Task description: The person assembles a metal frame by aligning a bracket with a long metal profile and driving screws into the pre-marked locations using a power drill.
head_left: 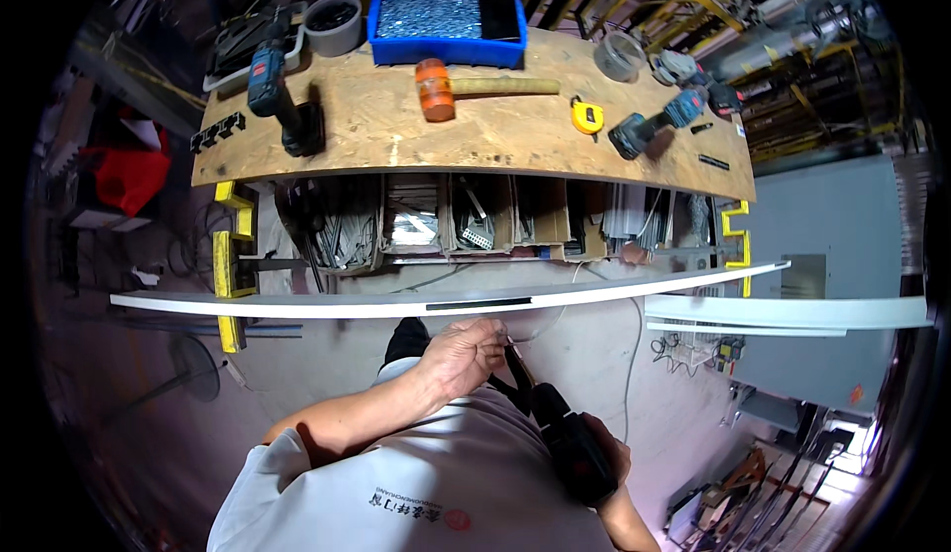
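In front of the brown wooden counter (pixel 357 141): long, narrow white bar (pixel 297 308) across yellow notched brackets (pixel 226 273).
Left to right: left hand (pixel 461 354) just below the bar's dark inset strip (pixel 478 304), fingertips drawn together at the slim dark bit (pixel 512 354); whether they pinch anything, cannot tell. Black power drill (pixel 570 443), bit angled up-left toward those fingertips. Right hand (pixel 614 450) wrapped round the drill, holding it.

on the near side, the white shirt (pixel 396 453) carries a short row of dark characters (pixel 408 507), with smaller letters alongside and a round red logo (pixel 458 519) to the right.
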`<state>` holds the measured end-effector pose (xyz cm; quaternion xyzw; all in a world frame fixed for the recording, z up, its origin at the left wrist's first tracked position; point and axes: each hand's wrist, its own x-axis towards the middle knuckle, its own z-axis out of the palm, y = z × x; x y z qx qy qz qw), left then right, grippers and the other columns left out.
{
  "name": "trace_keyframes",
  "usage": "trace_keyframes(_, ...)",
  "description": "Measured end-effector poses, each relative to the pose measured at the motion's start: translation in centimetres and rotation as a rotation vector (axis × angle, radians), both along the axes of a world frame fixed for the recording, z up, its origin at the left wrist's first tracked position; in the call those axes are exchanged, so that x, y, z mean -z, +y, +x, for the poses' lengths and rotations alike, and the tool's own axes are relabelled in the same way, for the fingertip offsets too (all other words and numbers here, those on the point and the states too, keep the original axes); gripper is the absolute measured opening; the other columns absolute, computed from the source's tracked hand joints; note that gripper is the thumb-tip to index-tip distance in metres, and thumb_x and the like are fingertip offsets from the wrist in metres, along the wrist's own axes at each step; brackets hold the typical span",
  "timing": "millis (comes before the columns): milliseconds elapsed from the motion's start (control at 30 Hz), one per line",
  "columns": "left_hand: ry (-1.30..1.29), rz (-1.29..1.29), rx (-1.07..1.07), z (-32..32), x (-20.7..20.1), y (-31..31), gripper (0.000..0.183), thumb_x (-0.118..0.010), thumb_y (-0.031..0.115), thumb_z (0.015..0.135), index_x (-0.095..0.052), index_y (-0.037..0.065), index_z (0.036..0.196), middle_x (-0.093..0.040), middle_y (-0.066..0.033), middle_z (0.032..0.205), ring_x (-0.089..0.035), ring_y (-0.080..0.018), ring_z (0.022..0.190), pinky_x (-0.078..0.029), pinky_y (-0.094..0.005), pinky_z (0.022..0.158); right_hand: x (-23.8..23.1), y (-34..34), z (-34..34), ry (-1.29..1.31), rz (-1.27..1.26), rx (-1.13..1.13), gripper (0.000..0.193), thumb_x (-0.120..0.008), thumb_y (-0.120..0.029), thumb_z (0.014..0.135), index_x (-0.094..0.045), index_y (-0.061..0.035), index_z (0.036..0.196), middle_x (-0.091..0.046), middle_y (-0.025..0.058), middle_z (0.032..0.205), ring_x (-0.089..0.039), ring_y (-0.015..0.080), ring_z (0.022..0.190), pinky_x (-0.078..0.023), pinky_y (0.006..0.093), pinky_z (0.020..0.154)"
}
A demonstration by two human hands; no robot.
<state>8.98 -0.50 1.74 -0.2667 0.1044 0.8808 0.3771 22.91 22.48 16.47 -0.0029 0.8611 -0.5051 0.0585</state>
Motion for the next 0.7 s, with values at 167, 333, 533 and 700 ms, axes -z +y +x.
trace_keyframes(167, -0.021, 0.042, -0.025, 0.5, -1.9, 1.7, 0.014, -0.072, 0.011, 0.099, -0.073, 0.002, 0.089, -0.072, -0.0081, 0.086, -0.062, -0.0140, 0.070, -0.050, -0.0289, 0.066, 1.0, 2.5, 0.6, 0.115, -0.056, -0.079, 0.056, -0.076, -0.018, 0.095, -0.056, 0.0109, 0.139, -0.075, 0.0225, 0.110, -0.076, 0.0329, 0.093, -0.059, 0.0391, 0.081)
trace_keyframes(333, 0.022, -0.038, 0.000, 0.9, -2.9, 4.1, 0.015, -0.070, 0.009, 0.100, -0.071, -0.002, 0.090, -0.069, -0.0094, 0.079, -0.059, -0.0131, 0.065, -0.048, -0.0277, 0.060, 1.5, 5.6, 0.8, 0.189, -0.073, -0.122, 0.057, -0.076, -0.016, 0.093, -0.055, 0.0102, 0.139, -0.075, 0.0202, 0.105, -0.075, 0.0309, 0.085, -0.058, 0.0395, 0.076)
trace_keyframes(533, 0.041, -0.362, 0.120, 1.1, -3.5, 6.5, 0.019, -0.068, 0.012, 0.102, -0.070, -0.002, 0.088, -0.067, -0.0090, 0.075, -0.059, -0.0143, 0.062, -0.047, -0.0283, 0.057, 1.0, 9.7, -1.0, 0.197, -0.038, -0.291, 0.058, -0.077, -0.013, 0.087, -0.058, 0.0027, 0.139, -0.074, 0.0167, 0.100, -0.073, 0.0333, 0.079, -0.057, 0.0403, 0.071)
trace_keyframes(700, 0.033, -0.339, 0.073, 1.4, -3.5, 7.9, 0.022, -0.069, 0.015, 0.102, -0.069, -0.002, 0.088, -0.068, -0.0110, 0.077, -0.061, -0.0155, 0.062, -0.049, -0.0284, 0.058, 3.0, 12.5, -1.6, 0.148, -0.047, -0.359, 0.063, -0.080, -0.016, 0.083, -0.057, 0.0024, 0.139, -0.073, 0.0168, 0.098, -0.073, 0.0341, 0.082, -0.058, 0.0414, 0.076)
